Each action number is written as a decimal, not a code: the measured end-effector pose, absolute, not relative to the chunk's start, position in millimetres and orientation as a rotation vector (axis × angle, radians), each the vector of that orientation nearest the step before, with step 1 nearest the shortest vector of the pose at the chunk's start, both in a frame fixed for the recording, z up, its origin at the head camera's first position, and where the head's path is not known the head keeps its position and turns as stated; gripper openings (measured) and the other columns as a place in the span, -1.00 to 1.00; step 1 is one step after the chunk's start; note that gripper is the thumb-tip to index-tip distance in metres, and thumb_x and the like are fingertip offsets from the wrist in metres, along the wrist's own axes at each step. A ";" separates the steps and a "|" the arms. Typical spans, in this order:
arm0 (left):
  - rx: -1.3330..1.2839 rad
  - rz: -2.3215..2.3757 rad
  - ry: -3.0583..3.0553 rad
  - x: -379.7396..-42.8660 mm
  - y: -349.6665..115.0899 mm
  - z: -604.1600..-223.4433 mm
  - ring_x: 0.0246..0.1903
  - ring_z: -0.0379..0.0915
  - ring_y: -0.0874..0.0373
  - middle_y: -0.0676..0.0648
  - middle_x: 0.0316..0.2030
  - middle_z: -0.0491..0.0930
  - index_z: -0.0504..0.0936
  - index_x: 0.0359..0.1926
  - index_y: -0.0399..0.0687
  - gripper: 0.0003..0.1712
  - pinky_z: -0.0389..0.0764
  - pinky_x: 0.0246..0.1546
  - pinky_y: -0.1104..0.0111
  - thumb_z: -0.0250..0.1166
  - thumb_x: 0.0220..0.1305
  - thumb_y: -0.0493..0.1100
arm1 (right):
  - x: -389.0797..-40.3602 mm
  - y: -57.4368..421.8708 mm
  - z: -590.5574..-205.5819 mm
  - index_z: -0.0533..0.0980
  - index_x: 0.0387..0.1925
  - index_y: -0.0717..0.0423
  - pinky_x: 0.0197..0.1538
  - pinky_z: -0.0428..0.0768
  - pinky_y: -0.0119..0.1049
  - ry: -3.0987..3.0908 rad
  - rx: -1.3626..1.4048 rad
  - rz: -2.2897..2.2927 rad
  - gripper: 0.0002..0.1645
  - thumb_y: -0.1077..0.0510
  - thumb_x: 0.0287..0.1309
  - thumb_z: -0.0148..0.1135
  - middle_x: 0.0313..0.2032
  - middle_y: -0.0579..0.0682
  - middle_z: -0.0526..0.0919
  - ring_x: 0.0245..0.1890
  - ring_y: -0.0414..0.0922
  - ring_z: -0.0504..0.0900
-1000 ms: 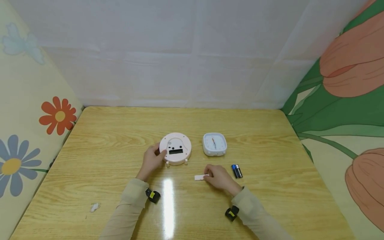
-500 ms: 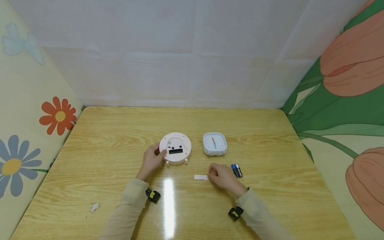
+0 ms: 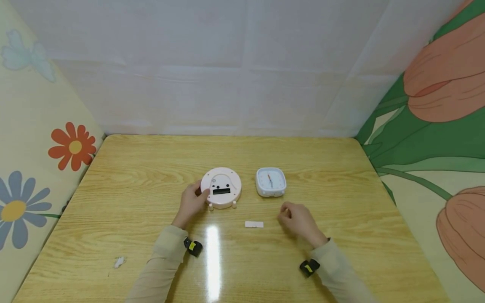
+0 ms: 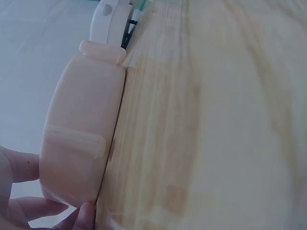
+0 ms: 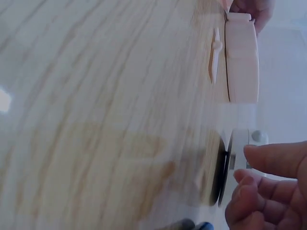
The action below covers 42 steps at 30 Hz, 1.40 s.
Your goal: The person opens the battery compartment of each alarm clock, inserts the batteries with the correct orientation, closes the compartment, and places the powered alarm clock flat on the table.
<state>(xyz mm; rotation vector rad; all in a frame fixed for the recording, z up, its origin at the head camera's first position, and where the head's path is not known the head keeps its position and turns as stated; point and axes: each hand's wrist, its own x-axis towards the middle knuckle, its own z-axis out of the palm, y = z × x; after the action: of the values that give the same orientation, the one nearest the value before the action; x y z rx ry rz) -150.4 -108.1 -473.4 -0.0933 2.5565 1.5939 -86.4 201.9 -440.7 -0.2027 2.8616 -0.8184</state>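
Observation:
A round pink clock [image 3: 223,182] lies face down on the table, its dark battery slot showing. My left hand [image 3: 191,203] grips its left edge, thumb on the back and fingers at the side; in the left wrist view the fingers [image 4: 36,208] meet its rim. My right hand [image 3: 301,219] hovers right of a flat white battery cover [image 3: 254,224], fingers loosely curled, holding nothing. In the right wrist view, thumb and fingertips are apart. Two batteries [image 5: 205,226] show at the bottom edge there; in the head view the right hand hides them.
A small pale blue square clock [image 3: 270,182] lies face up beyond the right hand. A whitish patch [image 3: 119,262] marks the wooden table [image 3: 151,160] at front left. A white cloth hangs at the back, with flower-patterned panels on both sides.
My right hand has let go of the battery cover and moved right, over the batteries. The cover stays on the table. My left hand keeps its grip on the pink clock.

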 end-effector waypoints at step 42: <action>-0.048 1.615 2.610 -149.6 -108.8 -475.0 -0.12 0.36 -0.05 -0.30 -0.11 0.46 0.36 0.17 -0.36 -0.48 0.44 -0.09 0.20 0.16 0.21 -0.22 | -86.9 225.5 -436.5 0.57 -0.44 0.26 -0.61 0.35 -0.35 2.936 0.041 -0.469 -0.75 0.11 -0.03 0.32 -0.58 0.00 0.55 -0.65 -0.18 0.38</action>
<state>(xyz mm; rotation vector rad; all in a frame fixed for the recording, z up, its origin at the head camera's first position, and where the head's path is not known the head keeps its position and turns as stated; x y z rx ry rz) -149.6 -108.8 -475.0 -0.0481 2.6096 1.6146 -86.9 225.5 -436.5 0.0408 2.9364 -0.4693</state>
